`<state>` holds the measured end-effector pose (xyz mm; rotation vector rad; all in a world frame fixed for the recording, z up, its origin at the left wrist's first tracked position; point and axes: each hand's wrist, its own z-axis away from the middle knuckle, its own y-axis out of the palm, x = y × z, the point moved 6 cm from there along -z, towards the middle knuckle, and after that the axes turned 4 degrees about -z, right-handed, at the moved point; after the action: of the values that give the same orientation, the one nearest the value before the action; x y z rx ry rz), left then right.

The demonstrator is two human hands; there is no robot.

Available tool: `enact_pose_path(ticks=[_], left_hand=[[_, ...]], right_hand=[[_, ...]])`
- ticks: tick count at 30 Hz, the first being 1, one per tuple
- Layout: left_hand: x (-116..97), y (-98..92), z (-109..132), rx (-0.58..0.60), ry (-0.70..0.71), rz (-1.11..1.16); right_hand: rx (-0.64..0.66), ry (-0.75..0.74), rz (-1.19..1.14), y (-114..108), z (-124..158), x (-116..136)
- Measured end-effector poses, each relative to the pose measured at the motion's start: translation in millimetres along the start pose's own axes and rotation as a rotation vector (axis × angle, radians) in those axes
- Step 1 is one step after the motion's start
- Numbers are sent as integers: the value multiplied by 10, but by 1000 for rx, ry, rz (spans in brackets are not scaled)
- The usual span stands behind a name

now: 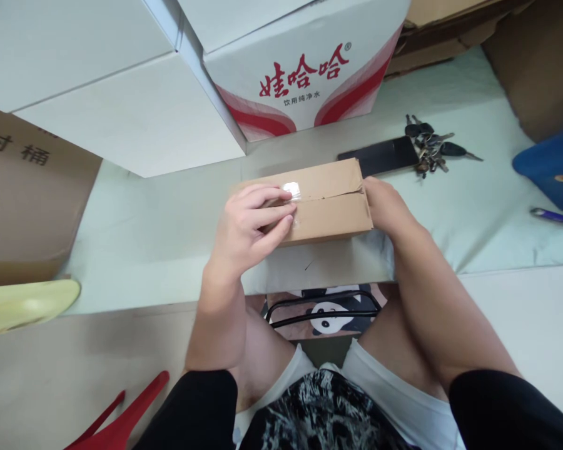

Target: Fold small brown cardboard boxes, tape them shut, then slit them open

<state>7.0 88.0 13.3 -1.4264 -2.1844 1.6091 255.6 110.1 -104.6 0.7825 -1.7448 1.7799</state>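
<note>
A small brown cardboard box (331, 200) lies on the pale green surface (169, 212) in front of me, its top flaps closed along a centre seam. A strip of clear tape (291, 189) shines on the left part of the seam. My left hand (251, 226) rests on the box's left end, fingers laid flat and together over the tape. My right hand (385, 207) presses against the box's right end; its fingers are hidden behind the box.
Behind the box lie a black phone (380, 156) and a bunch of keys (429, 147). A large white carton with red print (304, 69) and other white boxes (122, 112) stand at the back. A blue container (551, 165) is at the right, and a brown carton (23, 194) at the left.
</note>
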Motion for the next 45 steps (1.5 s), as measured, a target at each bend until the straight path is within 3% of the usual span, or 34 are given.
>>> enact_pose_path(ticks=[3,9,13,17,19,23,28,32,39,45], left_hand=[[-4,-5,-2,-9,25,-8],[-9,-7,-8,-22,31,6],[24,-5,-6,-20,7,9],[38,-86,0,7,23,47],[36,-107,7,113,24,14],[115,-128,57,353,-97,-196],[194,-349,143,343,-169,-226],[270,-542,218,280,-257,-274],[269,-505,240,333,-235,-267],[290,-476,274,360,-237,-256]], right_hand=[[-105,91,76,-126,9,-36],[-517,258,155,-542,20,-288],[-590,312,143,-649,21,-451],[-546,103,110,-503,-11,-315],[-531,21,81,-412,-33,-241],[-554,8,16,-356,-70,-248],[-554,38,-28,-408,-60,-311],[-474,5,-43,-335,-68,-222],[-59,-233,36,269,-155,281],[50,-230,246,602,-244,464]])
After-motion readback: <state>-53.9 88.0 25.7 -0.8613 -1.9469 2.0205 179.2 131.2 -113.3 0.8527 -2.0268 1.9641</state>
